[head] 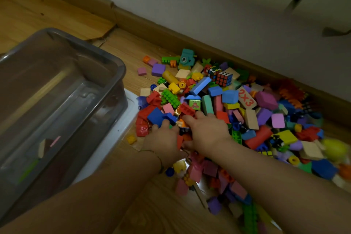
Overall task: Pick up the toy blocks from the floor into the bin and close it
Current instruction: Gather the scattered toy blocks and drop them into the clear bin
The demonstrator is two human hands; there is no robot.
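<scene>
Step in hand, by judgement: gathering a double handful from the toy blocks [229,97], heaped on the floor against the skirting board [152,24], just right of the clear grey bin [117,66], which stands open.

Advice: cup both hands under the load and lift it low over the rim.

Left hand [163,138]: fingertips buried among red and blue bricks, so the grip cannot be told.

Right hand [207,133]: fingers moderately spread, pressing on the pile, with nothing visibly held.
</scene>
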